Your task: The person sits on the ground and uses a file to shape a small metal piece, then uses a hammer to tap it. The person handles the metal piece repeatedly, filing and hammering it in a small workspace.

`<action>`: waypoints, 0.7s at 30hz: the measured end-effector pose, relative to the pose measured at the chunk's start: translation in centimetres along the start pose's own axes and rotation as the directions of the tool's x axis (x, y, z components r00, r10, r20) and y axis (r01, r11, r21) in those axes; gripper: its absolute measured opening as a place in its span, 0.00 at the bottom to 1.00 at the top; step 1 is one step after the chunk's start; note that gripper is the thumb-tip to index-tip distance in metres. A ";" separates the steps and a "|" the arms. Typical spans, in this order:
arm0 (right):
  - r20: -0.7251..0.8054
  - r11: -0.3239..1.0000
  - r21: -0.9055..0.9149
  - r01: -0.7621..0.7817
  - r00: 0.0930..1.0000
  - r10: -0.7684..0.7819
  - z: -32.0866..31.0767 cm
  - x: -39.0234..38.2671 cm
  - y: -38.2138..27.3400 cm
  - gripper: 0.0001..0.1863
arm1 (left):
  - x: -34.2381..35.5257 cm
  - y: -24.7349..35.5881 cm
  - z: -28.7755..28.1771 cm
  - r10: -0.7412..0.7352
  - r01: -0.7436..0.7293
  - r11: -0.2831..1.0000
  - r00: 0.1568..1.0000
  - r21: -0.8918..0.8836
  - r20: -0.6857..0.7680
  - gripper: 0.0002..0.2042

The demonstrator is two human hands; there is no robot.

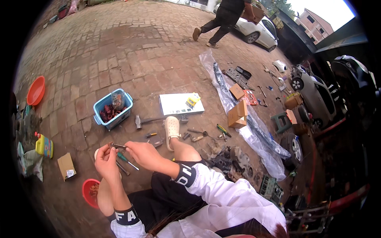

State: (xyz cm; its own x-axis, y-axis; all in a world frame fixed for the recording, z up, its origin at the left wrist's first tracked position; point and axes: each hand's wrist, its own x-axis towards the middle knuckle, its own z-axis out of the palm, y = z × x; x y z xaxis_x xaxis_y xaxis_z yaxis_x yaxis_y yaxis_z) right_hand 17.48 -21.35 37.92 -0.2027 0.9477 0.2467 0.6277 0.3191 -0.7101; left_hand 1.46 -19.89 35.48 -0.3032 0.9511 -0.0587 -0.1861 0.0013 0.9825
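My left hand [106, 159] pinches a small reddish-brown part [111, 144] between thumb and fingers; its exact kind is too small to make out. From the right, my right hand [142, 154] grips a thin metal tool [120, 146], whose tip meets that part. On the bricks just below my hands lie a green-handled screwdriver [122, 157] and a dark rod-like tool [123, 168]. Beyond them stands a blue plastic basket [114, 124] holding dark red parts and a clear bag [118, 100] of small pieces. A red bowl [88, 200] with orange-brown bits sits by my left leg.
A hammer [138, 122] lies near a white flat box [166, 104] with a small yellow box [193, 100] on it. Plastic wrapping [232, 115], cardboard boxes [238, 114] and greasy metal parts [238, 160] spread to the right. A person [226, 20] walks past a white car [260, 31].
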 end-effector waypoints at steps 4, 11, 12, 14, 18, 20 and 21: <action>-0.071 0.994 -0.100 -0.041 0.997 0.034 0.3 -0.1 -0.6 0.08 | -0.5 -0.2 0.6 0.009 -0.009 1.000 1.000 0.018 0.019 0.10; -0.077 0.999 -0.042 -0.013 0.997 0.010 0.1 0.0 -0.4 0.09 | -0.7 0.5 0.8 -0.015 0.015 1.000 1.000 0.003 0.019 0.10; -0.069 0.999 -0.040 -0.020 0.997 0.017 0.1 0.0 -0.4 0.09 | -0.8 0.8 0.8 -0.015 0.015 1.000 1.000 0.010 0.020 0.10; -0.036 1.000 -0.009 -0.026 0.999 0.026 0.0 0.1 -0.4 0.09 | -0.8 0.8 0.9 -0.019 0.019 1.000 1.000 0.005 0.018 0.10; 0.025 0.981 0.182 0.070 0.997 -0.076 -0.7 -0.2 0.4 0.08 | -0.6 0.4 1.2 -0.034 0.034 0.999 0.999 -0.026 0.000 0.10; 0.074 0.950 0.301 0.085 0.991 -0.112 -1.1 -0.3 0.7 0.12 | -0.5 0.4 1.5 -0.037 0.037 0.999 0.999 -0.030 -0.008 0.10; 0.126 0.935 0.351 0.051 0.987 -0.101 -1.4 -0.3 0.5 0.14 | -0.5 0.4 1.4 -0.037 0.036 0.999 0.999 -0.030 -0.011 0.10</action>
State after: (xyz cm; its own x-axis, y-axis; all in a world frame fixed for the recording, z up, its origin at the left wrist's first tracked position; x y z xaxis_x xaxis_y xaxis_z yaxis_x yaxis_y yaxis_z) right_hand 18.92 -21.47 38.44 -0.3577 0.9045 0.2323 0.3122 0.3503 -0.8831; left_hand 2.88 -19.90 36.15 -0.3067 0.9469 -0.0966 -0.2250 0.0265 0.9740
